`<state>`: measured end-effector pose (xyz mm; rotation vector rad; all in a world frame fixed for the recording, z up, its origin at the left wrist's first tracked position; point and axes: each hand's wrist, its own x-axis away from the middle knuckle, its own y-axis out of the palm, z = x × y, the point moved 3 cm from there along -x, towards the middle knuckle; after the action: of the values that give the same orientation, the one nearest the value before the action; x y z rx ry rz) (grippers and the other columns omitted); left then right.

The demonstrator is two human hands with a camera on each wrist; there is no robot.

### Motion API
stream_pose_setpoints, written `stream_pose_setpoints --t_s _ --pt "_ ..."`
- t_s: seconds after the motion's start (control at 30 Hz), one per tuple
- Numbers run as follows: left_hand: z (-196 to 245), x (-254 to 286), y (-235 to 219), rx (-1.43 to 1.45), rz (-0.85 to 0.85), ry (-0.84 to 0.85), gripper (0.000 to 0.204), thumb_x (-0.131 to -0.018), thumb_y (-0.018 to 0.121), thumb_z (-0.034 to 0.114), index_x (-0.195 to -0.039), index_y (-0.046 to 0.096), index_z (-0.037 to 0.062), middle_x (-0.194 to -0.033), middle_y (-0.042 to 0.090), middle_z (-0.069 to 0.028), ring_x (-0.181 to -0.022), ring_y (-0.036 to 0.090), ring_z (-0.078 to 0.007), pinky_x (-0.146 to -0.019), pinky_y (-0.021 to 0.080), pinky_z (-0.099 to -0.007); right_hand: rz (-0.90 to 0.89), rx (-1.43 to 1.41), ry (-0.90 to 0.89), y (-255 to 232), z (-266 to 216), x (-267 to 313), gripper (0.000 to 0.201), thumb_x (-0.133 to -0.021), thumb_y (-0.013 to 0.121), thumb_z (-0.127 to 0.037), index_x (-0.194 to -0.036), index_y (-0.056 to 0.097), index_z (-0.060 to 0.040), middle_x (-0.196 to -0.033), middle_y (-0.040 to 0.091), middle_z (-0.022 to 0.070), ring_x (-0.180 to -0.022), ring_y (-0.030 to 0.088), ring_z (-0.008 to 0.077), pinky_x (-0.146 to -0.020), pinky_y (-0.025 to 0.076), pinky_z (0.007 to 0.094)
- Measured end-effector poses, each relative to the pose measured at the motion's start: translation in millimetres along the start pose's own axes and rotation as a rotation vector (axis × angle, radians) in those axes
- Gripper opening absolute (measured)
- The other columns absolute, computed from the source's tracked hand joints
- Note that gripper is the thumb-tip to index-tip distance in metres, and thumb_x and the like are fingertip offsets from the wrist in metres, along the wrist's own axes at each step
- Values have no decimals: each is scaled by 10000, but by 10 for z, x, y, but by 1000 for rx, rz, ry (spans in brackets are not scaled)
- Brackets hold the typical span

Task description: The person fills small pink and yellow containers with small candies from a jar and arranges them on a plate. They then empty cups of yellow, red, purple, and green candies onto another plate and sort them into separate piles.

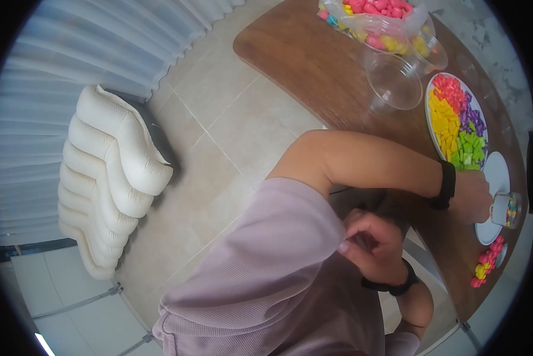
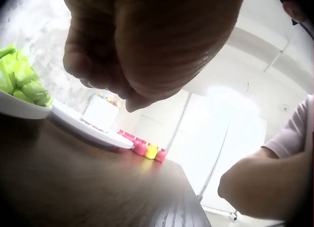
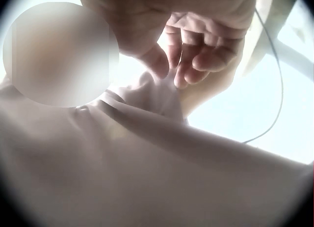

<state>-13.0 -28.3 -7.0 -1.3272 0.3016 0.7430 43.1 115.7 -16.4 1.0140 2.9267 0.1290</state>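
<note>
My left hand (image 1: 473, 193) reaches over the table with its fingers loosely curled, beside a small clear jar (image 1: 511, 209) with a white front and colourful bits inside. This jar stands on a white plate (image 1: 496, 171), and in the left wrist view my fingers overlap the jar's top edge. Close to the same hand lies a plate (image 1: 428, 115) of red, yellow, purple and green wrapped candies. My right hand (image 1: 376, 243) is bent up to the opposite arm and pinches the edge of the light mauve sleeve (image 3: 167, 92) between thumb and fingers.
Pink and yellow little bottle-shaped pieces (image 1: 487, 261) stand near the table's near end. Clear plastic cups (image 1: 395, 83) and a bag of colourful pieces (image 1: 376, 26) occupy the far end of the wooden table (image 1: 290, 47). A white cushioned seat (image 1: 106, 178) is on the floor.
</note>
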Motion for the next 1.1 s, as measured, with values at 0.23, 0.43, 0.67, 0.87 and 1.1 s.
stream_pose_setpoints --t_s 0.23,0.43,0.67,0.87,1.1 --pt "55 391 -611 262 116 -294 208 -829 653 215 -709 661 45 -680 657 -166 -667 673 -391 -594 526 -479 130 378 -336 -498 -563 458 103 -819 730 14 -859 670 -60 -862 739 108 -684 689 235 -624 534 334" --pt "-58 855 -1136 350 258 -616 208 -876 740 187 -857 611 25 -687 639 -110 -594 630 -263 -555 480 -377 904 205 -295 -1432 -470 859 104 -956 663 -107 -1020 589 -70 -801 555 33 -644 511 126 -565 385 241" --pt "-283 814 -1322 220 169 -771 180 -880 724 113 -985 660 -19 -675 614 -61 -573 593 -150 -545 457 -298 949 -336 -208 -2324 -420 710 192 -1000 615 -158 -1162 602 -55 -901 589 -5 -717 483 56 -579 363 203" --pt "-216 592 -1108 158 58 -662 212 -871 730 102 -1014 660 -38 -761 650 -116 -634 641 -223 -570 493 -334 864 -417 -262 -2536 -321 728 196 -1002 604 -177 -1163 606 -64 -910 608 -5 -721 512 52 -551 365 191" --pt "-248 219 -787 -40 12 -559 389 -864 737 120 -1195 611 -42 -1100 609 -215 -965 642 -357 -848 528 -436 904 -281 -89 -2349 -341 742 208 -964 633 -161 -1129 624 -34 -871 658 33 -666 610 103 -519 459 231"
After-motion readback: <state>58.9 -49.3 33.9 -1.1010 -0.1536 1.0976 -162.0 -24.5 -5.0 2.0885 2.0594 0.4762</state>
